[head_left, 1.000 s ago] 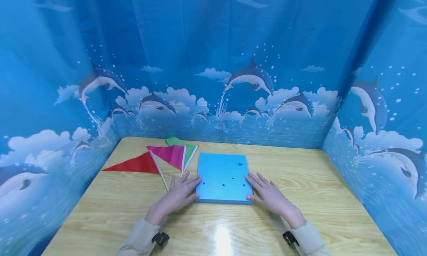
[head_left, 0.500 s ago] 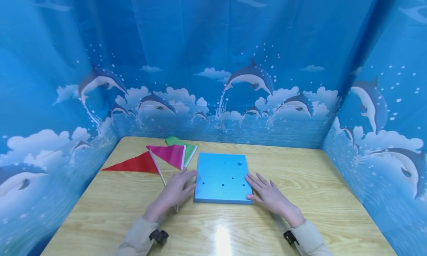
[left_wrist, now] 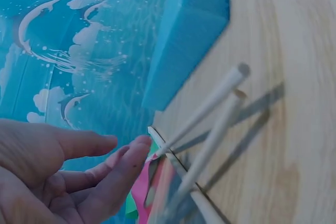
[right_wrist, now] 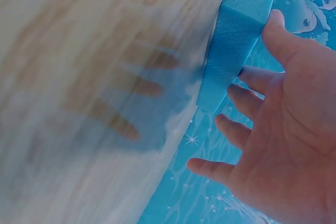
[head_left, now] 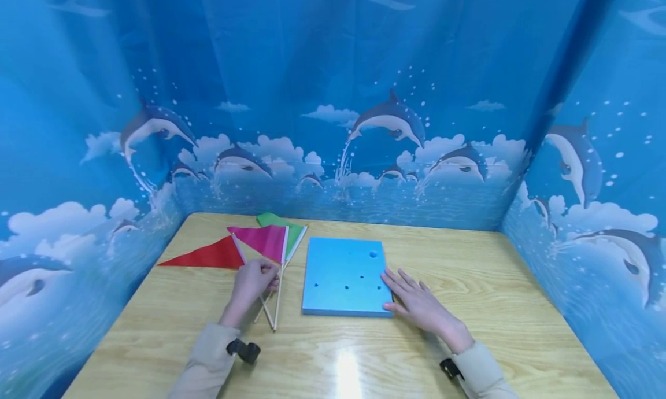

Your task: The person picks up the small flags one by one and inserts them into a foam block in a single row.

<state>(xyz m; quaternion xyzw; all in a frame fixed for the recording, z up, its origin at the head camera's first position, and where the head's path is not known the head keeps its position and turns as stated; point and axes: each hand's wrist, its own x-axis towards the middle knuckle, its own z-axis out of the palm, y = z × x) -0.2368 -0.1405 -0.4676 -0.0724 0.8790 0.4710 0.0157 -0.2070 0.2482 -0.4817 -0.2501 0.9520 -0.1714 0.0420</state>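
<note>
A blue foam block (head_left: pixel 344 277) with several small holes lies flat on the wooden table (head_left: pixel 494 283). My right hand (head_left: pixel 416 303) rests flat beside it, straight fingers against its right edge (right_wrist: pixel 239 30). Left of the block lie three small flags on thin sticks (head_left: pixel 277 303): red (head_left: pixel 208 255), pink (head_left: pixel 262 240) and green (head_left: pixel 281 222). My left hand (head_left: pixel 252 283) is over the sticks where they meet the flags. In the left wrist view its fingers (left_wrist: pixel 131 153) are loosely curved, tips touching the sticks (left_wrist: pixel 210 103), nothing enclosed.
A blue dolphin-print backdrop (head_left: pixel 333 127) walls the table at the back and both sides. Bare tabletop lies to the right of the block and along the near edge, where a bright light reflection (head_left: pixel 346 376) shows.
My left hand has left the block's left edge, moved left onto the flag sticks, and its fingers have curved. The block sits slightly further left. The right hand has barely moved.
</note>
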